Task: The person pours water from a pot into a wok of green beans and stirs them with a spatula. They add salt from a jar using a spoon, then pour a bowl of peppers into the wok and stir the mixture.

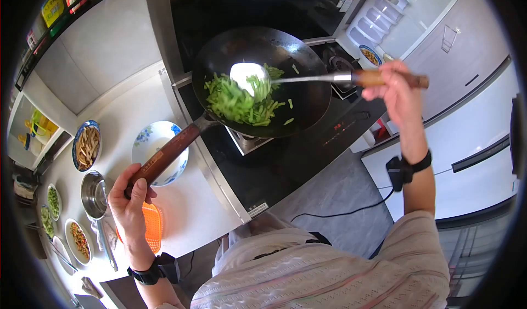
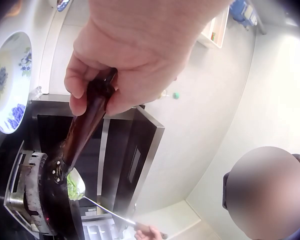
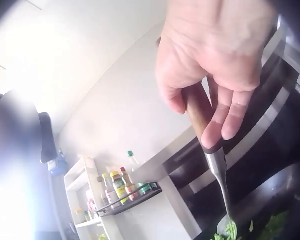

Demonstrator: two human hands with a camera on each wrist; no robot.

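Observation:
My left hand (image 1: 129,202) grips the end of the long wooden handle (image 1: 174,146) of a dark wok (image 1: 310,108), which sits over the hob. Chopped green vegetables (image 1: 241,108) are heaped toward the wok's left side, with a few loose pieces to the right. My right hand (image 1: 399,92) holds a wok spatula (image 1: 307,80) by its wooden grip, thumb and fingers around it. Its shiny metal head is among the greens, some lying against it. In the right wrist view, green strips (image 3: 231,230) overlap the spatula's head.
A flowered white bowl (image 1: 145,144) stands under the wok handle's line. Leftward are a dish of pale brown strips (image 1: 88,147), a steel ladle or small pan (image 1: 94,196), an orange basket (image 1: 155,226) and several small bowls. Another dish (image 1: 370,55) sits beyond the second burner.

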